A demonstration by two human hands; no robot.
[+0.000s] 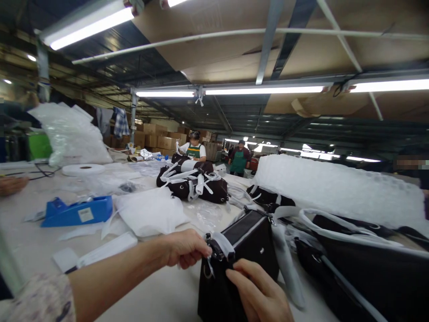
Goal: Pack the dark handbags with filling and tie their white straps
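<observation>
A black handbag (241,255) stands upright on the white worktable (33,241) right in front of me. Its handle fitting is wrapped in white foam paper (224,243). My left hand (186,248) is closed in a pinch at the bag's top left corner, by the wrapped fitting. My right hand (258,293) rests on the bag's front face, fingers curled and pressed against it just below the wrap. What the left fingers pinch is too small to name.
More black bags with white-wrapped handles lie at the right (362,264) and in a pile (192,181) further back. A blue tape dispenser (78,211), white foam sheets (150,212), a bubble-wrap roll (335,188) and a tape roll (83,169) are on the table. Two people in aprons work behind.
</observation>
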